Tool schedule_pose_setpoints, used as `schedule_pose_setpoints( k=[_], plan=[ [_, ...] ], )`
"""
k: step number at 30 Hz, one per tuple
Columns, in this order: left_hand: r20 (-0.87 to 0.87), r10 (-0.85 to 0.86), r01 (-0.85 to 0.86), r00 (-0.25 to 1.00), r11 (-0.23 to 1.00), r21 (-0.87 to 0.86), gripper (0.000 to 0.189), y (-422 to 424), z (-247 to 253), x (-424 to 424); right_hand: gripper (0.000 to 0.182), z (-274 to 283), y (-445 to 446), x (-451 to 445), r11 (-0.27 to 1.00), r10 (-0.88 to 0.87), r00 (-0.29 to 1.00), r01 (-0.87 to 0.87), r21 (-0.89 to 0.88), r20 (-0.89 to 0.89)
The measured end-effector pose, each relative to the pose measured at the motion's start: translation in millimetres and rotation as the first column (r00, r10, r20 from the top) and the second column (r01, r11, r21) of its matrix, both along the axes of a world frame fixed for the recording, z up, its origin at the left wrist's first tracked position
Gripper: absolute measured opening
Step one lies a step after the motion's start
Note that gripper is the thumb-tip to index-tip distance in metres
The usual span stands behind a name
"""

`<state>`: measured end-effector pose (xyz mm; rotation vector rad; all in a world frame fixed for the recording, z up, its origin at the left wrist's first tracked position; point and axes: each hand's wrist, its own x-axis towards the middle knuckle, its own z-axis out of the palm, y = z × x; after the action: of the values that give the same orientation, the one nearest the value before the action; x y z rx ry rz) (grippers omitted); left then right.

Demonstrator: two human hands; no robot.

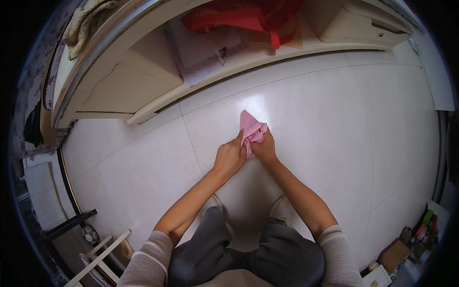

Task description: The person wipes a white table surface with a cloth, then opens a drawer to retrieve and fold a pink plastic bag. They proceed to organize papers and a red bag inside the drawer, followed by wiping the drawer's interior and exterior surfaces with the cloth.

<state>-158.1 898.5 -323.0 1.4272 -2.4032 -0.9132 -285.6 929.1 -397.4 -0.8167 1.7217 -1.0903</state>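
Observation:
A crumpled pink plastic bag or sheet (250, 128) is held between both hands, in front of the knees and over the pale tiled floor. My left hand (230, 156) grips its left side, with the thumb and fingers pressed against the folds. On the other side, my right hand (264, 146) closes around the bunched material. One pointed corner of the pink thing sticks out away from me, beyond the fingers. Whether anything lies inside the folds is hidden.
Ahead stands a cream cabinet (107, 86) whose open shelf bears papers (200, 61) and a red bag (229, 19). A wooden rack (96, 260) is at lower left. Assorted items, among them a brown box (393, 254), stand at lower right. My shoes (281, 210) rest on the floor.

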Motion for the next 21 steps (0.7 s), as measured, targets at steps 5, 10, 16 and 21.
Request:
schedule_pose_setpoints(
  k=[5,10,16,21],
  plan=[
    [-0.305,0.515,-0.161,0.801,0.676,0.719,0.050,0.3,2.8,-16.9,0.042,-5.3,3.3,-8.7,0.969,-0.102,0.944,0.166,-0.184,0.314],
    [-0.373,0.408,-0.149,0.833,0.815,0.559,0.050,-9.7,-32.9,-5.4,0.052,18.3,-3.4,-15.1,0.976,-0.029,0.929,0.106,-0.191,0.369],
    [-0.266,0.282,-0.177,0.922,0.917,0.359,0.056,-11.6,-11.8,-12.3,0.055,39.5,-7.5,-31.2,0.986,-0.081,0.934,0.127,-0.112,0.349],
    [-0.207,0.047,-0.052,0.977,0.999,-0.017,0.060,-17.9,-1.7,-7.2,0.037,64.2,-14.8,-32.3,0.984,-0.013,1.000,0.011,-0.179,-0.009]
  ],
)
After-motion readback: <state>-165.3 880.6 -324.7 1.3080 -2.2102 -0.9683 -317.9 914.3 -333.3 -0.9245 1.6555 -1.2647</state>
